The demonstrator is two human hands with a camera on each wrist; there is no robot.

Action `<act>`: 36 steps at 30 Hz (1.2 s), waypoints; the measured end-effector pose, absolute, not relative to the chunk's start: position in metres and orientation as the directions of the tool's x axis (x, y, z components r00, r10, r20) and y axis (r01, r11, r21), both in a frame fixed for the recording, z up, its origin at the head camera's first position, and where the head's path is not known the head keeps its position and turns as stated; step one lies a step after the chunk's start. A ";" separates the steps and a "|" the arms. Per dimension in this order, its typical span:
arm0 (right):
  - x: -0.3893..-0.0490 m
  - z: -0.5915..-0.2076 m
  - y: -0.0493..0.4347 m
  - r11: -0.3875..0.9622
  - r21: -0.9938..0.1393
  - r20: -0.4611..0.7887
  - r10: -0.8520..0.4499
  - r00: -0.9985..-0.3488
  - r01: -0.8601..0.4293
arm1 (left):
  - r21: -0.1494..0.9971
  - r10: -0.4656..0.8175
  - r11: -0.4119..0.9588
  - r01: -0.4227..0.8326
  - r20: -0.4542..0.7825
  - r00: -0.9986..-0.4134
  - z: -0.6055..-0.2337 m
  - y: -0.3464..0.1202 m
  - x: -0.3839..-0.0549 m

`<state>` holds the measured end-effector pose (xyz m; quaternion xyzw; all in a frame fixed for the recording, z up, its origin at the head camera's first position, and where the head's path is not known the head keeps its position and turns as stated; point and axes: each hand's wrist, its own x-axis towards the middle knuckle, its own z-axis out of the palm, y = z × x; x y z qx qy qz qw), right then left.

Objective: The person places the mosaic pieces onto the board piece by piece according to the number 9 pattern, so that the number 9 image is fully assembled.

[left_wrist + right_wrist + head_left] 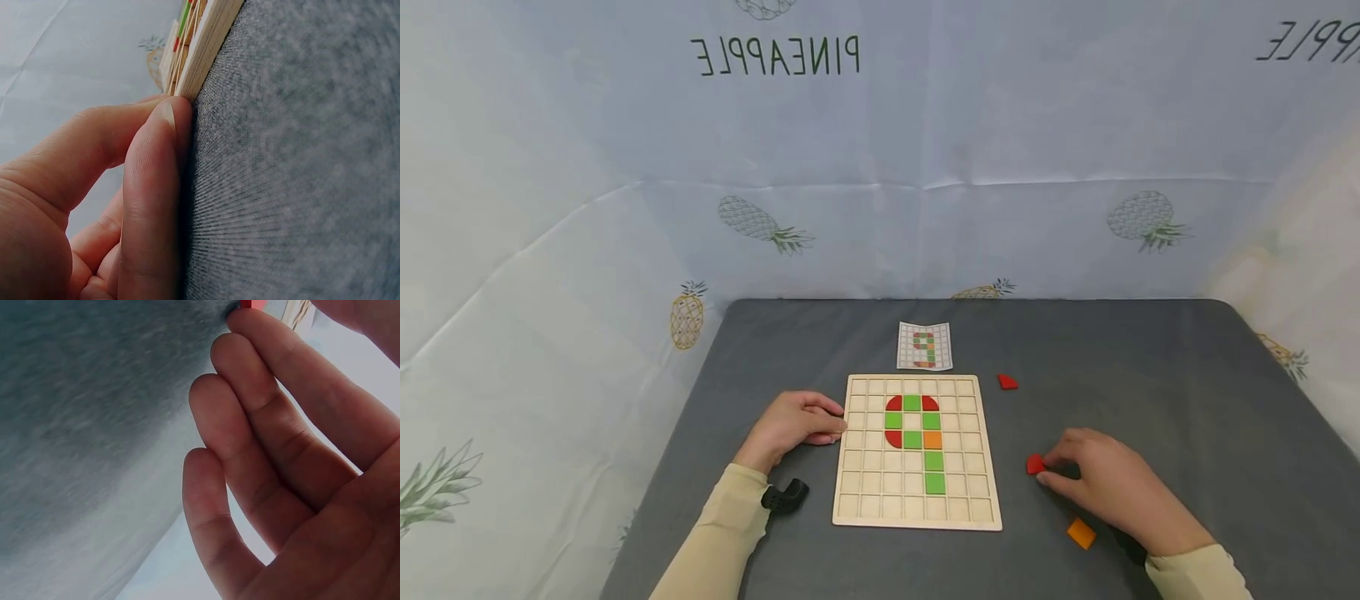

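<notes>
A wooden grid board (871, 483) lies on the grey table. Red quarter-round tiles, green square tiles (934, 483) and one orange square tile (932, 439) sit in its cells, forming a shape like a 9. My left hand (797, 427) pinches the board's left edge between thumb and index finger; the left wrist view shows the fingertips at the wooden rim (206, 53). To the right of the board, my right hand (1093, 475) holds a red tile (1035, 464) between thumb and index finger, low over the table. Only a sliver of that tile (253, 303) shows in the right wrist view.
Behind the board lies a paper card (924, 347) printed with a similar coloured pattern. A loose red tile (1007, 382) rests off the board's far right corner. Nearer me, an orange square tile (1081, 533) lies beside my right wrist. A pineapple-print cloth (880, 242) hangs behind the table.
</notes>
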<state>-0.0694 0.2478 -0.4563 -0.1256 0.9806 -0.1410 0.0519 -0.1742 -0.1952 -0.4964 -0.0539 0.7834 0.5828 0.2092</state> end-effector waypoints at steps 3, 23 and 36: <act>-0.074 -0.456 0.241 0.929 -0.276 -0.069 -0.276 -0.959 -0.248 | 0.888 0.153 0.319 -0.331 -0.394 -0.906 -0.496 -0.195 -0.174; -0.090 -0.459 0.238 0.940 -0.231 -0.057 -0.270 -0.961 -0.251 | 0.889 0.166 0.306 -0.341 -0.402 -0.900 -0.498 -0.195 -0.176; -0.093 -0.462 0.230 0.918 -0.241 -0.002 -0.326 -0.945 -0.316 | 0.888 0.167 0.312 -0.338 -0.401 -0.901 -0.498 -0.194 -0.177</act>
